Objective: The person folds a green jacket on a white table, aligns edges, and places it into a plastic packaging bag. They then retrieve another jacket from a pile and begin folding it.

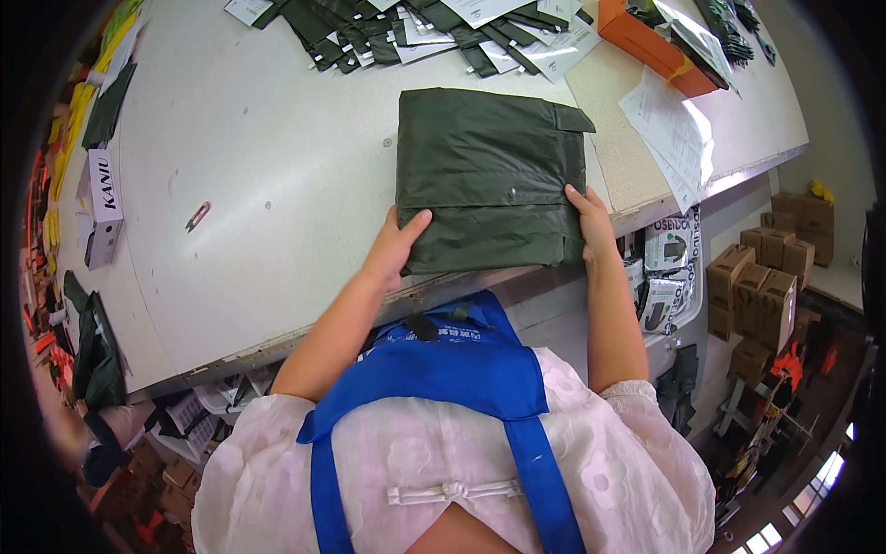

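A folded dark green garment point(489, 185) of shiny coated fabric, like a raincoat, forms a flat square at the near edge of the table. A flap with a single snap button crosses its lower half. My left hand point(399, 242) grips its lower left corner, thumb on top and fingers hidden underneath. At the right side my right hand point(592, 222) holds it the same way, thumb beside the snap flap. The near edge of the garment reaches the table's edge.
Small thread snips point(198, 216) lie left on the white table point(268, 138). Dark pouches with white cards point(415, 37) are heaped at the far side. An orange box point(657, 51) and paper sheets point(669, 134) lie right. A white box point(103, 198) stands left; cartons point(757, 286) are stacked beyond the table.
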The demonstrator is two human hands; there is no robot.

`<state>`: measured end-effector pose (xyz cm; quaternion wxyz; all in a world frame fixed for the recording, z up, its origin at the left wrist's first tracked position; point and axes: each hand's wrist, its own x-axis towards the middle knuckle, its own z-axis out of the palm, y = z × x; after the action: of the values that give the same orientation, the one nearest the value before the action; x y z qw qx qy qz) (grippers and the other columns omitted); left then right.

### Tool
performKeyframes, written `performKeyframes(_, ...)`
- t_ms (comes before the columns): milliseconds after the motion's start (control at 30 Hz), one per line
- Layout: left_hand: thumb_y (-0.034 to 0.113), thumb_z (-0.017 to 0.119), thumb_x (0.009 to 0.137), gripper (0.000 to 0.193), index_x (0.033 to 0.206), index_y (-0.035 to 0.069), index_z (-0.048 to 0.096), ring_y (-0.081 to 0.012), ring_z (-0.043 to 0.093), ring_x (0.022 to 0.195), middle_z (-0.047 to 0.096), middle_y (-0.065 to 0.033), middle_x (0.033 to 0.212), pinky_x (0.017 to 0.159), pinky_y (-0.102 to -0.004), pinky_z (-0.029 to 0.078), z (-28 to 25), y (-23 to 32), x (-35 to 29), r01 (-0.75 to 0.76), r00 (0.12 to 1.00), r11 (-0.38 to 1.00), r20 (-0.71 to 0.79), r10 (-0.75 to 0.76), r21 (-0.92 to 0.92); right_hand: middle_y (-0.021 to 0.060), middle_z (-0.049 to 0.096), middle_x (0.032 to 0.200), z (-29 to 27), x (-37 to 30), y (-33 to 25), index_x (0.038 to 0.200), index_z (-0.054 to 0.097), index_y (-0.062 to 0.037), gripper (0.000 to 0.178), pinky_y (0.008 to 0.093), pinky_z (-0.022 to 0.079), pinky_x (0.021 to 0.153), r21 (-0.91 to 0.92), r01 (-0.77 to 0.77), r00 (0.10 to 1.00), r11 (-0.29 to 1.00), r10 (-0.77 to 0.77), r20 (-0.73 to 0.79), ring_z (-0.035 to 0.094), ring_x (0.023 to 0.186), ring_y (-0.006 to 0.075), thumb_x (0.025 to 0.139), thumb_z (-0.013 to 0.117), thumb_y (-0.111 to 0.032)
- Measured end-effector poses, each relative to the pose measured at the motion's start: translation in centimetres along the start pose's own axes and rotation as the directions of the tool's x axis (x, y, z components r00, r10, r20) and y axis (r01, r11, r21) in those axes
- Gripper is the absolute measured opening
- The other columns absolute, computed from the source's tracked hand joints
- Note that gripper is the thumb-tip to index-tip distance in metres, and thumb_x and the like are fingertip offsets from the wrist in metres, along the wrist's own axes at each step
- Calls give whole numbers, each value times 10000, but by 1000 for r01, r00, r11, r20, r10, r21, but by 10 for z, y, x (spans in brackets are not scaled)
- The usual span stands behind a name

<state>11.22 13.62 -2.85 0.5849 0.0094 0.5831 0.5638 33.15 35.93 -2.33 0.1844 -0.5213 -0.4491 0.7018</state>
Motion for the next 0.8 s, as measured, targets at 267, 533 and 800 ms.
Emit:
performKeyframes(267,722,395,846,838,1430,123,342,-313,377,1316,361,-125,1462,1013,-505,378,-40,-18,9,188,944,625,314,98,-758,147,541,1179,33,8,4,1238,434,-5,458,355,508,831,67,-69,998,995,69,12,574,1004,228,919,595,-292)
performKeyframes(533,775,562,691,996,1374,71,388,-300,484,1113,454,-114,1348,1020,-484,352,-18,-37,6,190,931,572,331,153,-798,154,551,1135,64,-7,1,1190,429,-15,369,400,537,818,356,-72,997,932,58,51,603,991,254,925,577,-225)
performKeyframes(800,154,676,852,391,1202,69,523,-269,511,1179,547,-93,1251,1033,-493,400,11,-42,7,80,959,672,240,149,-736,171,552,1117,95,-17,8,1180,409,-15,323,423,553,794,430,-74,997,900,76,12,612,965,277,936,554,-168)
